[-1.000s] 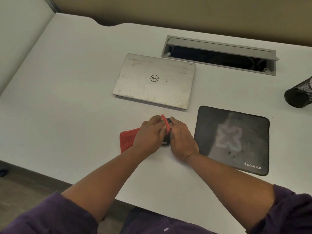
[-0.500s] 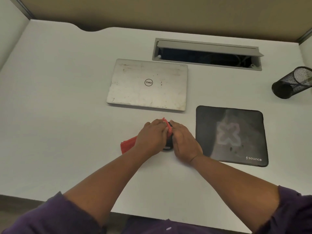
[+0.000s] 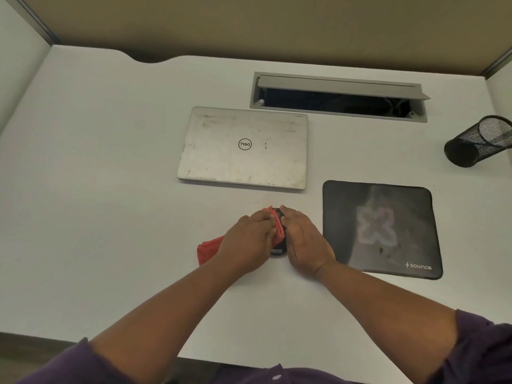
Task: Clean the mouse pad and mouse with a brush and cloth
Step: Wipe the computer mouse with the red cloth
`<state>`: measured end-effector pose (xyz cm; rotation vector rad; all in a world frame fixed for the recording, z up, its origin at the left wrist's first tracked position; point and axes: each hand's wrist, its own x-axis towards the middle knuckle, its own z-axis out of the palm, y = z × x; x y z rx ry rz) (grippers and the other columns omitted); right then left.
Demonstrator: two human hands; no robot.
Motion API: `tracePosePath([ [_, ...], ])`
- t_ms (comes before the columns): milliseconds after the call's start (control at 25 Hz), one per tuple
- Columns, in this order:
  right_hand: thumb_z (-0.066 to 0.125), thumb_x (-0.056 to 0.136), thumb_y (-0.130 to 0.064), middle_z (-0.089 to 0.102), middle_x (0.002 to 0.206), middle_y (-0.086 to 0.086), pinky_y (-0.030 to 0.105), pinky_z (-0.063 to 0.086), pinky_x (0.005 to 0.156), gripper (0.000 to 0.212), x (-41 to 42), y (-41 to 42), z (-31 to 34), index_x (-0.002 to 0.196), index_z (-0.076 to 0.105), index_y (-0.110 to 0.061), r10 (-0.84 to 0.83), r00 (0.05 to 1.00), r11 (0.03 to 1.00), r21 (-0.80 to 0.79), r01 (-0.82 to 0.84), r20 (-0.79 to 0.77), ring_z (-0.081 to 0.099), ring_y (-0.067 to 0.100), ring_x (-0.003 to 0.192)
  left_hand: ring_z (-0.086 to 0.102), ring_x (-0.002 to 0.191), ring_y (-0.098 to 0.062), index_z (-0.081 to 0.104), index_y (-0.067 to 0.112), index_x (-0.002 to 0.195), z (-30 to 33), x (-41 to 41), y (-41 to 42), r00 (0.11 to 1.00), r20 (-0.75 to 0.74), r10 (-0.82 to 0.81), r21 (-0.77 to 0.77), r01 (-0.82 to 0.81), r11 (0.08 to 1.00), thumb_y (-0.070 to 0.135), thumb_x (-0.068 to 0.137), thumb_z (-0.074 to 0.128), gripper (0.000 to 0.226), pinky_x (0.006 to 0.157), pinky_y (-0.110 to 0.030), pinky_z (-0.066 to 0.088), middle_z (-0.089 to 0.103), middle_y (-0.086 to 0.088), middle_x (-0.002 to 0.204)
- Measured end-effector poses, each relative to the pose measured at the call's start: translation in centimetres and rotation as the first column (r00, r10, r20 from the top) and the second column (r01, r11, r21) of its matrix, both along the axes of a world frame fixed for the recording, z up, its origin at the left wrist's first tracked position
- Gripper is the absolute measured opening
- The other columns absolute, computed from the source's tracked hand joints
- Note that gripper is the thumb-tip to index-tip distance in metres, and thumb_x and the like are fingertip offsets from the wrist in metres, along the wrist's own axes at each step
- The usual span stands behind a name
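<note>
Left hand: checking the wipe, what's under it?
Under the left hand lies the red cloth, pressed against the black mouse. How much cloth the hand covers cannot be seen.

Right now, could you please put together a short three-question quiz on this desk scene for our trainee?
1. True or false: the mouse sits on the mouse pad.
2. Which hand presses the red cloth against the mouse: A) left hand B) right hand?
3. Fill in: the closed laptop lies ____ the hands, farther from the person.

Key: 1. False, it sits on the desk, left of the pad. 2. A. 3. beyond.
</note>
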<state>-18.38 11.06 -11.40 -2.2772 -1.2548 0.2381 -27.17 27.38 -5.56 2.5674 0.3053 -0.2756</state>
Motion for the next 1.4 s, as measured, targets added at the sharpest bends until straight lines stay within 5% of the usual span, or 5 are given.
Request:
tracePosePath([
  [200,0.034,0.096,-0.017,0.049,0.144,0.022,0.044,0.031,0.116,0.048,0.2,0.2,0.3,0.135,0.051,0.005,0.004,1.0,1.0,-0.005,-0.004,-0.011,0.044,0.034,0.135,0.056,0.096,-0.027,0.067,0.018,0.11,0.0,2.3,0.1,0.999,-0.037,0.034,0.029,-0.033,0.999,0.02,0.1,0.043,0.026,0.09,-0.04,0.046,0.06,-0.002,0.12],
  [840,0.034,0.1,-0.02,0.048,0.143,0.022,0.036,0.028,0.118,0.043,0.0,0.1,0.3,0.132,0.051,0.003,-0.012,1.0,0.999,0.03,0.012,-0.005,0.04,0.032,0.135,0.054,0.126,-0.023,0.061,0.017,0.138,-1.2,1.7,0.1,0.992,0.008,0.122,0.017,-0.122,0.992,0.029,0.106,0.043,0.038,0.109,-0.033,0.035,0.058,-0.003,0.143],
  [1040,0.037,0.101,-0.024,0.045,0.139,0.018,0.041,0.037,0.111,0.036,0.1,-0.1,-0.1,0.125,0.055,-0.003,-0.04,0.999,0.999,0.019,0.04,0.002,0.041,0.033,0.129,0.055,0.105,-0.029,0.063,0.025,0.135,-1.7,-1.5,0.0,0.988,0.153,0.02,-0.038,-0.015,0.999,0.026,0.102,0.052,0.034,0.086,-0.04,0.052,0.055,0.005,0.147],
  [1280,0.035,0.1,-0.023,0.047,0.127,0.014,0.035,0.041,0.105,0.036,0.1,0.0,0.3,0.12,0.056,-0.001,-0.044,0.999,0.996,0.073,0.042,0.017,0.046,0.03,0.115,0.049,0.109,-0.026,0.049,0.029,0.146,-0.8,1.3,1.0,0.997,-0.006,-0.071,0.046,0.071,0.996,0.034,0.104,0.035,0.045,0.087,-0.041,0.052,0.043,0.011,0.153],
  [1400,0.035,0.099,-0.022,0.049,0.127,0.016,0.035,0.041,0.105,0.036,0.0,-0.1,0.1,0.115,0.057,0.001,-0.053,0.999,0.996,0.07,0.052,0.014,0.046,0.03,0.115,0.049,0.109,-0.028,0.058,0.024,0.134,-0.4,3.5,1.3,0.992,-0.088,-0.092,0.061,0.098,0.993,0.029,0.103,0.038,0.037,0.09,-0.044,0.05,0.047,0.007,0.148],
])
